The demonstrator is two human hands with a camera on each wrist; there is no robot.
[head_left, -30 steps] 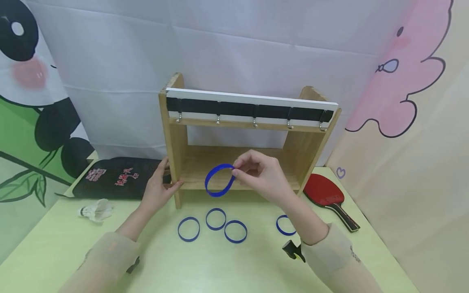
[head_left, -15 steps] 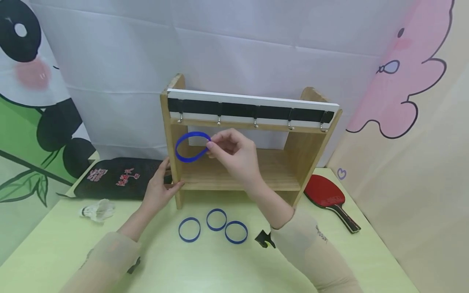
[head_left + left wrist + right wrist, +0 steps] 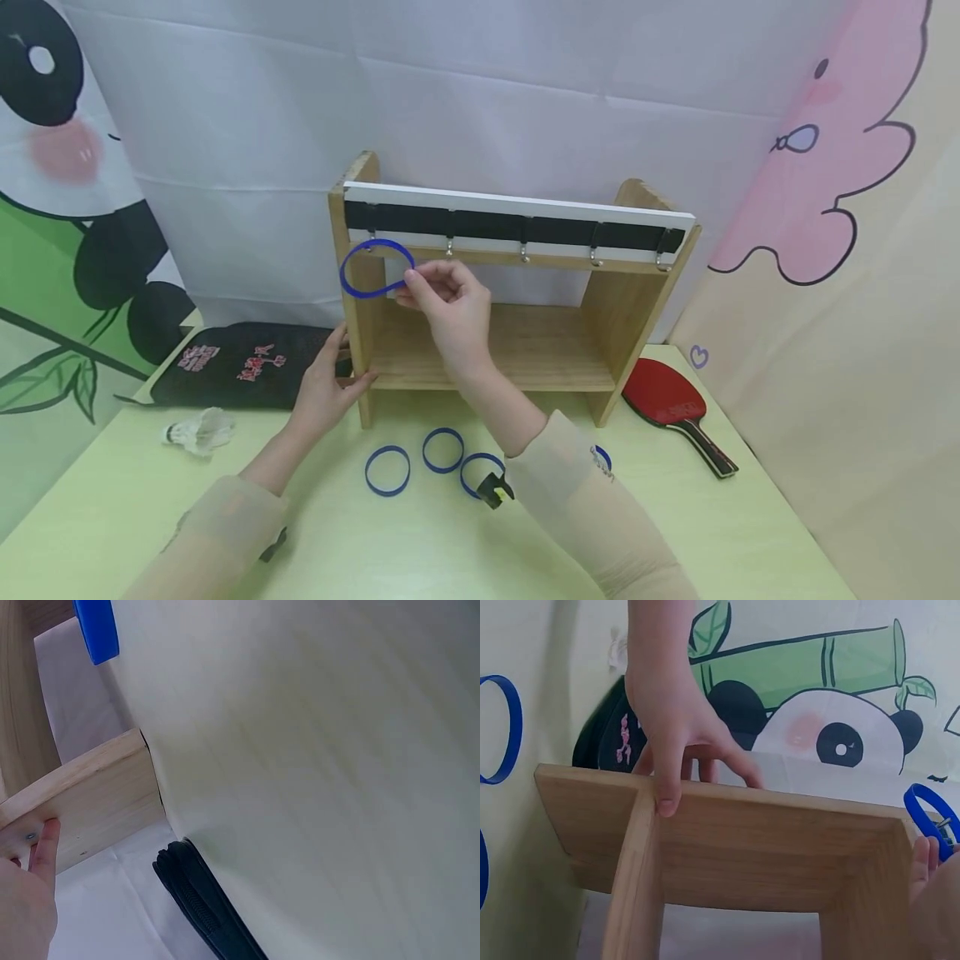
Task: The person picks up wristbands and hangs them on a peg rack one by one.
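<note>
My right hand [image 3: 456, 312] pinches a blue silicone wristband [image 3: 365, 295] between thumb and fingers. The band is held up as a loop at the leftmost hook, which shows partly through it; I cannot tell if they touch. A black strip with several metal hooks [image 3: 524, 252] runs along the white front board [image 3: 517, 201] of a small wooden shelf [image 3: 495, 379]. My left hand [image 3: 322, 383] grips the shelf's left side panel, thumb at the front and fingers on the outer face. In the right wrist view, the held wristband [image 3: 913, 802] surrounds a hook.
Several more blue wristbands lie on the pale table, including one at the left [image 3: 387, 493] and one partly behind my right sleeve [image 3: 604, 457]. A black zip case [image 3: 225, 367] and a shuttlecock [image 3: 198, 432] lie left; a red table tennis bat [image 3: 663, 390] lies right.
My right hand has carried the wristband left and upward, from the shelf's middle front to the leftmost hook. The left hand stays on the side panel.
</note>
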